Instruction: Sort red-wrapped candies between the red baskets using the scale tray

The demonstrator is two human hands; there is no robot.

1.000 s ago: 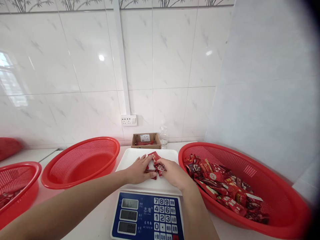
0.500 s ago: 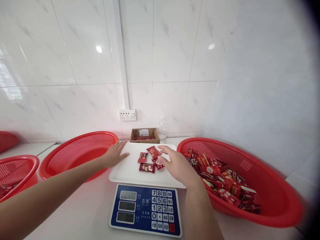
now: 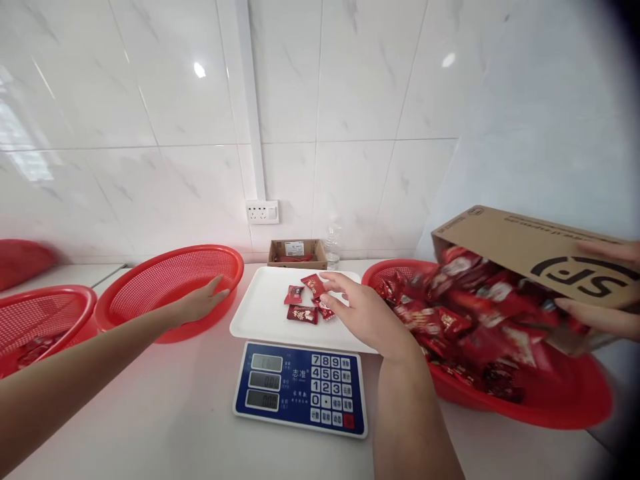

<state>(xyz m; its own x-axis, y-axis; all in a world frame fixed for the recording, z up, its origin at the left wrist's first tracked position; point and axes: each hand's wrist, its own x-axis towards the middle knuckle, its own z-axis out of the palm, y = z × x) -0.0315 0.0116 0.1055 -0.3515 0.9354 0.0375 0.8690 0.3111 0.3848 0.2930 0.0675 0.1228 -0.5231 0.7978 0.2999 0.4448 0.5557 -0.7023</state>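
My left hand (image 3: 200,303) rests open on the rim of an empty red basket (image 3: 170,290) left of the scale. My right hand (image 3: 363,312) hovers open over the right side of the white scale tray (image 3: 260,317), fingertips just beside several red candy packets (image 3: 305,301) lying on it. Neither hand holds anything. Below the tray is the scale's blue keypad panel (image 3: 300,387).
At the right, another person's hands (image 3: 595,313) tip a cardboard box (image 3: 535,250), and red packets pour into the red basket (image 3: 525,393) there. A third red basket (image 3: 40,320) sits far left. A small cardboard box (image 3: 297,253) and a plastic bottle (image 3: 333,247) stand by the tiled wall.
My left hand left the tray and moved onto the left basket's rim. My right hand released the packets and opened. A cardboard box came in from the right, pouring packets into the right basket.
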